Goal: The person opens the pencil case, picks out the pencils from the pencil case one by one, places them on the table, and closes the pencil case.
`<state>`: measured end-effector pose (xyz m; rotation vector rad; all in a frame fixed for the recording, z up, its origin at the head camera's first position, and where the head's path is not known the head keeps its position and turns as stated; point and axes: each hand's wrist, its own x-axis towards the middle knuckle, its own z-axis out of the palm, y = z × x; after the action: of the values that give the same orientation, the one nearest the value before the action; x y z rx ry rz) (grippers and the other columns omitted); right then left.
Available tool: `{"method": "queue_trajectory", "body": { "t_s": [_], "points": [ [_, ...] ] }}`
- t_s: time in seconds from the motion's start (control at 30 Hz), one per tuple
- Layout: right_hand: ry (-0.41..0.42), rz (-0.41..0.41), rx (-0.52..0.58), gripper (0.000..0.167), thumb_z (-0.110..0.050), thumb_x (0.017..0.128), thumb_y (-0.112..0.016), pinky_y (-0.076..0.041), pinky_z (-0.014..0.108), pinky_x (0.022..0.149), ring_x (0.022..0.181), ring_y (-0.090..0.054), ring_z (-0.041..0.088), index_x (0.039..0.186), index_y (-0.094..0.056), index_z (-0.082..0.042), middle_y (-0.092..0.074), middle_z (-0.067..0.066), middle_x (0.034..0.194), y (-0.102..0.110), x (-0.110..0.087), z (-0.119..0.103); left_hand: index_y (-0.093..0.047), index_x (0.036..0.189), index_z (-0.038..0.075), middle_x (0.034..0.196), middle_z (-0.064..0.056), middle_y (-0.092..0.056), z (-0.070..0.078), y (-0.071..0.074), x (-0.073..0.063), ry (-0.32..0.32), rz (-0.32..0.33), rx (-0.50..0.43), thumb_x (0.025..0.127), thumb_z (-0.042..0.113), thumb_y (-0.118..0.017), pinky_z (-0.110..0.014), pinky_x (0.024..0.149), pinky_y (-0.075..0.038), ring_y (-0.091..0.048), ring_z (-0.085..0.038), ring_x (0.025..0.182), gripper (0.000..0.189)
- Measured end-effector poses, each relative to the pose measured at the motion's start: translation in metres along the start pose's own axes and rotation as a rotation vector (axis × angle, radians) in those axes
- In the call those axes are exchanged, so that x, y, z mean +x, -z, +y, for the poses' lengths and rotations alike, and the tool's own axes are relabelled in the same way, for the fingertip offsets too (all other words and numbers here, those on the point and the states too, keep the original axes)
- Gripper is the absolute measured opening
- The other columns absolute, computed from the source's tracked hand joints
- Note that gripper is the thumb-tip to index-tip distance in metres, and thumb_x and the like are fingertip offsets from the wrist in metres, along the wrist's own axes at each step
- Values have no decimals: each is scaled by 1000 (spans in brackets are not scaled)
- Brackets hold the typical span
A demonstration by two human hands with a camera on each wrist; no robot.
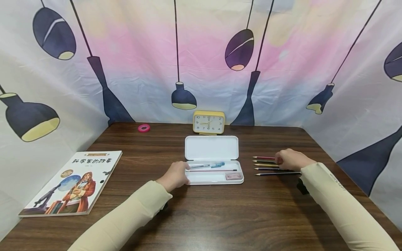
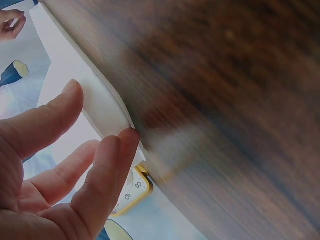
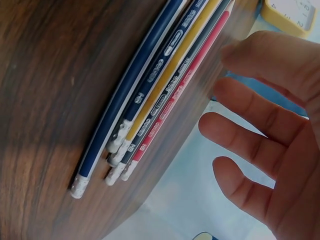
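Note:
A white pencil case (image 1: 205,178) lies with its lid (image 1: 211,148) raised at the middle of the table. Inside are a pen with a blue cap (image 1: 217,165), a slim dark-red pencil (image 1: 208,170) and a pinkish eraser (image 1: 233,176). My left hand (image 1: 174,175) is at the case's left end, fingertips (image 2: 129,137) right at its rim, thumb apart. Over the row of pencils on the right is my right hand (image 1: 292,160), its fingers (image 3: 235,125) spread and holding nothing. Those pencils include a red one (image 3: 175,95), a yellow one (image 3: 172,67) and dark blue ones.
Behind the case stands a yellow alarm clock (image 1: 208,122). A pink ring-shaped roll (image 1: 143,128) lies at the back left, and a book (image 1: 72,184) with an illustrated cover is on the left. Printed cloth (image 1: 141,69) hangs around the wooden table (image 1: 220,216).

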<state>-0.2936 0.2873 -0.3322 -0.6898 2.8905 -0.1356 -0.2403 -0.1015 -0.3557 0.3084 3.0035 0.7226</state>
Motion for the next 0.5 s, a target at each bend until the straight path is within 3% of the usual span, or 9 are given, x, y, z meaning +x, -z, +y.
{"method": "queue_trajectory", "body": {
  "t_s": [0.5],
  "points": [
    [99, 38, -44, 4, -5, 78, -58, -32, 28, 50, 57, -39, 11, 77, -57, -8, -47, -4, 67, 2, 5, -15, -61, 99, -4, 101, -16, -58, 0, 1, 0, -5, -5, 15, 57, 2, -78, -40, 87, -36, -46, -34, 103, 46]
  ]
}}
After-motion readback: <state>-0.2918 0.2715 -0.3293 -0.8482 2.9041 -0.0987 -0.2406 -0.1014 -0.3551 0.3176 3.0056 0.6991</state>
